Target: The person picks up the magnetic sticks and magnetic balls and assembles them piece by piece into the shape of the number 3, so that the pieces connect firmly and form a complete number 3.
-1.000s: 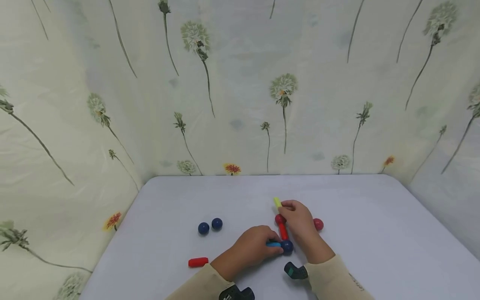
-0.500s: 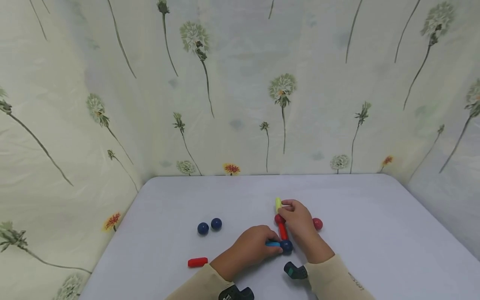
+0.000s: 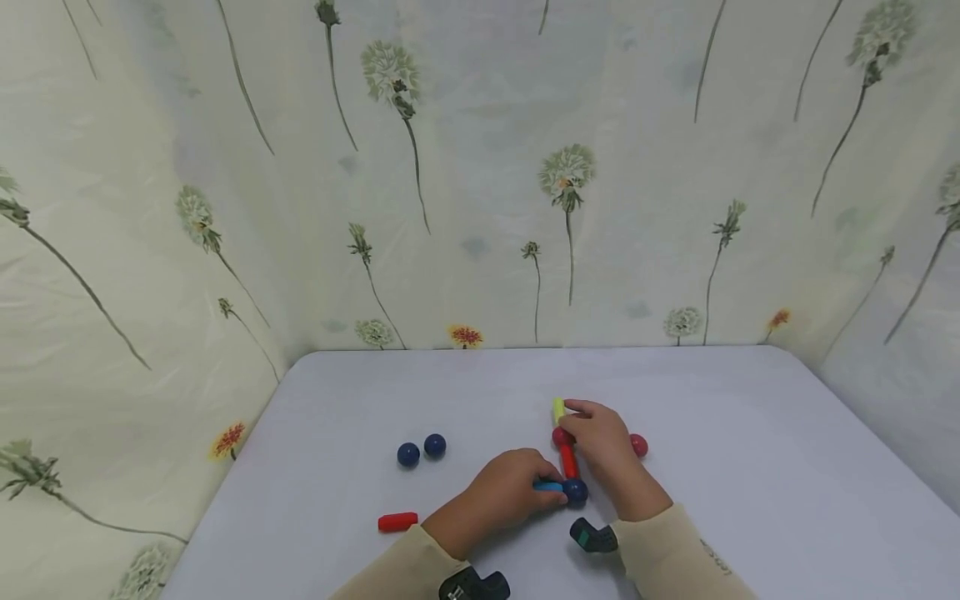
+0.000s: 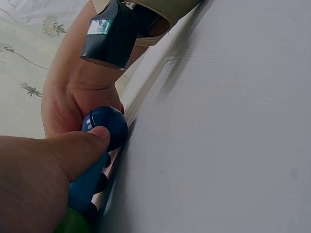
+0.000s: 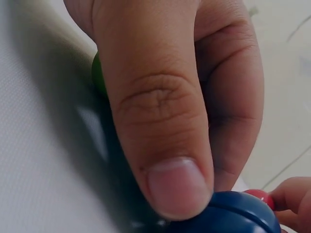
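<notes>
My left hand (image 3: 506, 490) curls round a light blue stick (image 3: 548, 487), whose right end meets a dark blue ball (image 3: 576, 492). In the left wrist view the thumb lies on that ball (image 4: 108, 127), and a green ball (image 4: 73, 222) shows at the stick's other end, under the hand. A red stick (image 3: 568, 461) runs from the blue ball up to a red ball (image 3: 561, 436). Beyond it, my right hand (image 3: 603, 437) pinches a yellow stick (image 3: 558, 407) that stands at the red ball; fingers hide the joint. The right wrist view has the left thumb large against the blue ball (image 5: 228, 216).
Two dark blue balls (image 3: 408, 454) lie on the white table (image 3: 337, 392) to the left. A loose red stick (image 3: 397, 522) lies beside the left forearm. Another red ball (image 3: 638, 445) sits just right of the right hand, partly hidden by it.
The yellow stick has swung from a leftward tilt to nearly in line with the red stick. Both hands keep their hold and have hardly moved.
</notes>
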{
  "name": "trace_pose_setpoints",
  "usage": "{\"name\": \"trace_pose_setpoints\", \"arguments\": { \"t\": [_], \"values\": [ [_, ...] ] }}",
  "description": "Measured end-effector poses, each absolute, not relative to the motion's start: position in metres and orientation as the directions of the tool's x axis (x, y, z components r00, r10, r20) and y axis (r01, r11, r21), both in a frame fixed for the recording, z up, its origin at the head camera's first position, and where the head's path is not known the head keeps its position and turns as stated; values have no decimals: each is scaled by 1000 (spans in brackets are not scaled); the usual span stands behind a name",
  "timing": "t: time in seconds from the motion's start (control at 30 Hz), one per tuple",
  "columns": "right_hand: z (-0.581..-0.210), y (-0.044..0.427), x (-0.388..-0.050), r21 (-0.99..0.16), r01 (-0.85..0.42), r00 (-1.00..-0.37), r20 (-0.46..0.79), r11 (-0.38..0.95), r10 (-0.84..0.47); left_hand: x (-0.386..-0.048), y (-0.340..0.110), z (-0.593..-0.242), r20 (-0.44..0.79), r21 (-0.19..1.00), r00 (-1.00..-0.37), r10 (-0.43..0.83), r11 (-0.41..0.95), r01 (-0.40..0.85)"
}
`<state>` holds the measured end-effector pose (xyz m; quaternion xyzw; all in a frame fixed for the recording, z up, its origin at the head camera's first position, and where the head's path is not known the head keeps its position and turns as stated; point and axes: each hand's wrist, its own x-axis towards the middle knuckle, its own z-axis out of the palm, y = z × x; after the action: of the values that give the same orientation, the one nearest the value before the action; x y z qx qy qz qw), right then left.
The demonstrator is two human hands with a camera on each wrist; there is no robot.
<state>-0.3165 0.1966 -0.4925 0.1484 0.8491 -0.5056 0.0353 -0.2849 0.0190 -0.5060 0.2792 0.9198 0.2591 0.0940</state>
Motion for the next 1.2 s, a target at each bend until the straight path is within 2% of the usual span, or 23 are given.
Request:
{"name": "trace_pose_setpoints", "arguments": {
  "t": [0.37, 0.8, 1.07, 1.2],
  "values": [
    [-485, 197, -313, -849, 285, -957, -223, 445, 188, -284, 17, -505, -40, 534, -828, 560, 712, 456],
    [-467, 216, -304, -710, 82, -984, 55, 699, 171, -284, 20, -503, -49, 540, -828, 559, 712, 448],
    [-467, 238, -301, -593, 60, -982, 110, 803, 155, -282, 20, -504, -58, 524, -837, 545, 730, 439],
    [-467, 253, -299, -551, 44, -990, 90, 833, 112, -283, 19, -505, -51, 514, -835, 547, 731, 448]
  ]
}}
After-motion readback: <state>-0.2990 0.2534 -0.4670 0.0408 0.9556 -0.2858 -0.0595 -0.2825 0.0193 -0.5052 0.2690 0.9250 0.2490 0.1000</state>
